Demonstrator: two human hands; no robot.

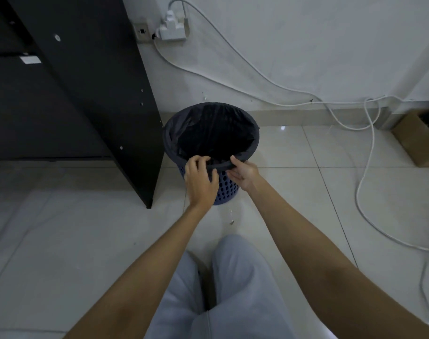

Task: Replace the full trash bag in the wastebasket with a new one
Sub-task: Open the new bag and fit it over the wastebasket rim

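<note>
A black trash bag [215, 133] lines a blue wastebasket [226, 189] with round holes in its wall, and the bag's edge is folded over the rim all the way round. The wastebasket stands upright on the tiled floor [61, 241], near the wall, just beside the lower corner of a dark cabinet panel [105, 94] that stands to its left. Both hands are at the near side of the rim, close together. The left hand [200, 179] has its fingers curled over the folded edge of the bag, gripping it at the rim. The right hand [242, 172] pinches the same folded edge between thumb and fingers, just to the right of the left hand. Both forearms reach forward from the bottom of the view, above the person's legs in light grey trousers [235, 289]. On the wall behind the wastebasket a white power strip [173, 29] hangs, and white cables [233, 67] run from it down along the wall and across the floor at the right. A cardboard box [416, 140] sits at the right edge against the wall, well apart from the wastebasket
</note>
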